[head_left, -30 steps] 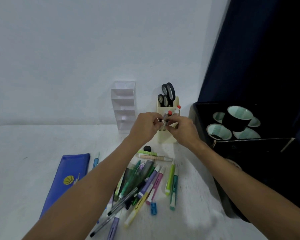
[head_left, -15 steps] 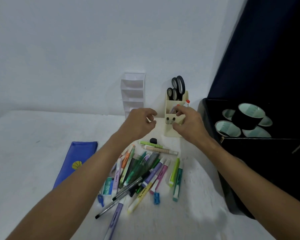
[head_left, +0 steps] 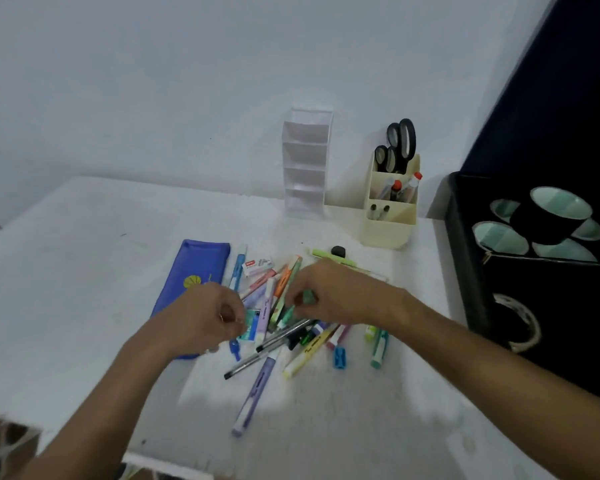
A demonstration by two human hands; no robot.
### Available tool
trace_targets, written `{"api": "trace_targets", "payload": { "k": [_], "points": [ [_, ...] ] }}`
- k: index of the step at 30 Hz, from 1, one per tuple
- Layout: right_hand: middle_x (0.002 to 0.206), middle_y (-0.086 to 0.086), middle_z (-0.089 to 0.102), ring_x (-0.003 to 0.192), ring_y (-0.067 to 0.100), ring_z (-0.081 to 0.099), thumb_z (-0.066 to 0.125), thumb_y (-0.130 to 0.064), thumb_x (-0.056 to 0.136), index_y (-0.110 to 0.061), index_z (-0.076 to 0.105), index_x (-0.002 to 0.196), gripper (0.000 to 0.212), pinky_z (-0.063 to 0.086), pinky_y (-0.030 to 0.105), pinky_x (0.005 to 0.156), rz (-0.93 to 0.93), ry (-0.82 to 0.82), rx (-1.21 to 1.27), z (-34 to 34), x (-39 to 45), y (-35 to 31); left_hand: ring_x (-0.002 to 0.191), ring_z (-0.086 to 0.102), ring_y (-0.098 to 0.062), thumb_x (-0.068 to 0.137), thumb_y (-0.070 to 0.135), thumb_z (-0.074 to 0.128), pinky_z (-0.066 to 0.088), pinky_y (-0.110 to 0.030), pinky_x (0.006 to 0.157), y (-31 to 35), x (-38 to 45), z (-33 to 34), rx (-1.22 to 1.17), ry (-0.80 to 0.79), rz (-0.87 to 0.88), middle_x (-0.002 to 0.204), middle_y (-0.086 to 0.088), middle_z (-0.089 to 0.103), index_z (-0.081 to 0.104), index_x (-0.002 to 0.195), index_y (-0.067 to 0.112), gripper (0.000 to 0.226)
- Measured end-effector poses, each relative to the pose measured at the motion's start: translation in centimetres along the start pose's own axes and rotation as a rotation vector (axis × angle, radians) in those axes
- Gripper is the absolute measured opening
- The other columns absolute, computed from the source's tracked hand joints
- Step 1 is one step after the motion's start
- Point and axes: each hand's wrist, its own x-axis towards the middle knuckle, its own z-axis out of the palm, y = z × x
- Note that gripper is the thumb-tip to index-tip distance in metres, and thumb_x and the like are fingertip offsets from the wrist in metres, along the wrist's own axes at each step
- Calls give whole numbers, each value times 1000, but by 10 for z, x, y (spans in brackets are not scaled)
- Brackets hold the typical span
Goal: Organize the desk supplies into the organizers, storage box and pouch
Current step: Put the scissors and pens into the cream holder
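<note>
Single cam on my head, wide-angle, looking fwd and down at the white table, my forearms entering from bottom edge, close over pen pile, wall behind, no 2nd view.

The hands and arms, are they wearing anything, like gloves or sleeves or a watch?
No gloves, no sleeves, no watch. The left hand and right hand are bare, and both forearms are bare as far as the picture shows. Whether there is a ring is too blurred to tell.

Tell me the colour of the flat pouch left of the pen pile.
Blue, with a small yellow round emblem; the pouch shows in the head view.
</note>
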Motion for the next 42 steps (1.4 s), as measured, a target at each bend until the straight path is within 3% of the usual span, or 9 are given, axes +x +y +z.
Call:
{"api": "trace_targets", "payload": {
  "k": [4,12,17,20,24,30,33,37,42],
  "points": [
    [114,1,68,97,15,62,66,-22,87,-17,68,116,30,50,26,83,-24,-173,-98,30,11,-15,68,63,-1,78,33,76,49,-13,62,-22,-36,28,-55,-10,-61,76,9,70,72,80,27,8],
    [99,2,67,87,17,60,66,-20,86,-16,69,102,17,54,35,81,-39,-224,-226,53,21,-16,67,57,-2,80,35,73,37,-4,57,-27,-48,61,-87,137,-97,84,10,65,72,97,29,19],
    [110,-1,68,88,7,58,69,-16,85,-18,69,115,30,44,17,76,-19,-185,-87,49,22,-10,73,62,0,85,27,70,43,-6,63,-25,-48,57,-156,177,-62,83,15,69,75,91,25,8],
    [107,-2,66,86,7,56,66,-19,87,-20,70,113,26,40,10,73,-16,-53,-7,30,17,-3,64,62,-1,85,23,70,47,-11,59,-12,-44,38,-292,284,-16,70,12,70,73,80,28,8],
    [98,-3,67,72,3,53,68,-18,87,-13,70,109,23,37,2,64,23,272,128,-14,1,12,68,67,-20,84,26,70,55,-37,65,23,-23,1,-451,391,57,71,3,72,75,84,25,5],
    [81,-20,63,69,-4,61,70,-15,84,-20,69,98,15,43,7,65,158,709,259,-82,-36,39,67,64,0,83,28,70,50,-11,65,97,30,-43,-398,568,317,71,15,70,72,78,28,6],
    [85,-11,70,73,7,65,71,-17,84,-17,72,96,13,53,20,66,203,871,270,-108,-55,52,68,64,-1,83,28,69,48,-7,66,136,54,-56,-384,602,422,72,11,70,74,82,23,7],
    [93,-6,72,56,2,54,71,-17,83,-18,73,95,12,45,20,59,269,1024,319,-126,-71,74,69,65,-9,84,26,68,51,-15,65,180,86,-63,-326,601,524,72,2,72,76,84,17,12],
    [72,-18,67,54,19,47,72,-14,83,-21,74,89,9,45,28,53,353,1051,333,-111,-64,95,65,64,-15,85,24,65,50,-20,61,201,124,-49,-190,566,537,71,-2,71,75,87,11,16]
  ]
}}
